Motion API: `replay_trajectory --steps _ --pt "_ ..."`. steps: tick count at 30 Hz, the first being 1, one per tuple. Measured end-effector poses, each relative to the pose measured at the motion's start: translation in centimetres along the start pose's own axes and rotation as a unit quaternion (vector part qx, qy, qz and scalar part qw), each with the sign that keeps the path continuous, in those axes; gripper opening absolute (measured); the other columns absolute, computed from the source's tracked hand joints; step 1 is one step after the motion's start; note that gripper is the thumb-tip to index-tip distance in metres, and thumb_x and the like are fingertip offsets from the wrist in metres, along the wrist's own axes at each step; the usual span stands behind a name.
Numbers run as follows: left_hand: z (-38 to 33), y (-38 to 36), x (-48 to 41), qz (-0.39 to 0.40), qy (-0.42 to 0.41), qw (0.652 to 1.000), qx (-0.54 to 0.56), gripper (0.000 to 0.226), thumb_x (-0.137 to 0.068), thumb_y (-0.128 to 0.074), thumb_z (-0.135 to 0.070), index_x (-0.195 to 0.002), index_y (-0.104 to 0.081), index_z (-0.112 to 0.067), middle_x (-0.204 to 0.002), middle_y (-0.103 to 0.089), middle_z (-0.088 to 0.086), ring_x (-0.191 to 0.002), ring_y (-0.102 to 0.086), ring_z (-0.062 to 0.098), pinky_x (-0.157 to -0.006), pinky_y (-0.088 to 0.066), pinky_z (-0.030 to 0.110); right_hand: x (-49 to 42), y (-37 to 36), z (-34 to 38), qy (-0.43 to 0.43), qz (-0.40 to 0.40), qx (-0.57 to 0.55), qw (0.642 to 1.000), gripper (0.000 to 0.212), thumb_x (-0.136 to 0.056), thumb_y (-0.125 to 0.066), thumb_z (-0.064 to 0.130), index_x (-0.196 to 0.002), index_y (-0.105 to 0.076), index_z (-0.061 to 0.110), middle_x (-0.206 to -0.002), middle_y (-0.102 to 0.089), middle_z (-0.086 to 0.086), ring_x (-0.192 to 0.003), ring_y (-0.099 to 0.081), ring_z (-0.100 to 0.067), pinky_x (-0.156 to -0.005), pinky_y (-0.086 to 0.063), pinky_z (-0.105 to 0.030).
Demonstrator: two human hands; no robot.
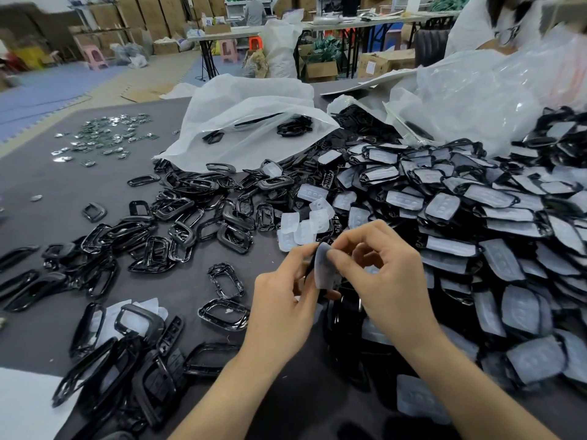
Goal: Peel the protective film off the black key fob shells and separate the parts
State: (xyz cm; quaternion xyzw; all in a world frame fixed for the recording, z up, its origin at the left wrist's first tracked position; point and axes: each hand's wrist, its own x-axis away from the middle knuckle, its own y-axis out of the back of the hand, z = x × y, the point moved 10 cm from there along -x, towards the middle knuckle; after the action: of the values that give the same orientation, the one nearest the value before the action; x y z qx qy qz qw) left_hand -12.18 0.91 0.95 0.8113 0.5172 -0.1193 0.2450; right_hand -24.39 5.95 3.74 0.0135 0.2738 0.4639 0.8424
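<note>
One black key fob shell (309, 266), near centre, is gripped by the left hand (282, 300); its film (324, 269) is pinched by the right hand (387, 274). Film-covered shells (476, 217), too many to count, are heaped at 3 o'clock, bare frames (190, 211) at 9 o'clock.

You work in small factory assembly workshop. Your tabletop (47, 192) carries bulk heap of black key fob shells (476, 201), loose black frames (178, 223) scattered left, big clear plastic bags (247, 122) spilling more parts. Ahead: cardboard cartons (158, 14) stacked high along wall, long folding tables (349, 23) loaded with supplies, plastic stools (92, 57), foam floor mats (47, 87). Another worker (254, 11) sits at far table; one more in white (470, 23) across from you.
</note>
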Motion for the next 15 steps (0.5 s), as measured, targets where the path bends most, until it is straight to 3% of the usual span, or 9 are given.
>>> replay_trajectory --steps 3,6,10,15 --pt "0.2 -0.2 0.0 0.008 0.004 1.000 -0.010 0.019 -0.094 -0.053 -0.032 -0.110 -0.062 -0.028 -0.082 -0.072 -0.019 -0.065 -0.069 -0.001 -0.053 -0.045 0.011 -0.2 0.0 -0.5 -0.021 0.000 -0.012 1.000 0.019 -0.078 -0.075 0.008 -0.073 -0.064 0.024 -0.078 -0.060 0.008 -0.066 -0.053 -0.010 -0.063 -0.047 -0.027" --pt "-0.1 -0.2 0.0 0.012 -0.016 0.999 -0.036 0.021 -0.092 -0.054 -0.021 -0.109 -0.059 -0.033 -0.071 -0.067 -0.024 -0.057 -0.061 -0.009 -0.052 -0.040 0.005 -0.3 -0.2 -0.8 -0.027 0.011 -0.010 1.000 0.020 -0.077 -0.076 0.008 -0.073 -0.064 0.022 -0.076 -0.060 0.008 -0.064 -0.052 -0.008 -0.062 -0.046 -0.022" --pt "0.0 -0.3 -0.1 0.019 -0.020 0.998 -0.062 0.030 -0.090 -0.054 -0.015 -0.110 -0.057 -0.037 -0.068 -0.065 -0.014 -0.053 -0.056 0.006 -0.053 -0.040 0.005 -0.4 -0.4 -1.8 -0.074 0.022 -0.061 0.995 0.022 -0.076 -0.077 0.006 -0.073 -0.061 0.021 -0.068 -0.060 0.009 -0.060 -0.051 -0.011 -0.059 -0.047 -0.024" --pt "0.4 -0.8 0.0 0.046 -0.027 0.997 -0.048 0.030 -0.094 -0.051 -0.022 -0.118 -0.059 -0.039 -0.075 -0.070 0.001 -0.069 -0.068 -0.004 -0.059 -0.053 0.019 -0.4 -0.9 -3.2 -0.146 0.052 -0.168 0.974 0.027 -0.078 -0.072 -0.003 -0.077 -0.053 0.015 -0.061 -0.053 0.011 -0.053 -0.046 -0.004 -0.053 -0.044 -0.015"
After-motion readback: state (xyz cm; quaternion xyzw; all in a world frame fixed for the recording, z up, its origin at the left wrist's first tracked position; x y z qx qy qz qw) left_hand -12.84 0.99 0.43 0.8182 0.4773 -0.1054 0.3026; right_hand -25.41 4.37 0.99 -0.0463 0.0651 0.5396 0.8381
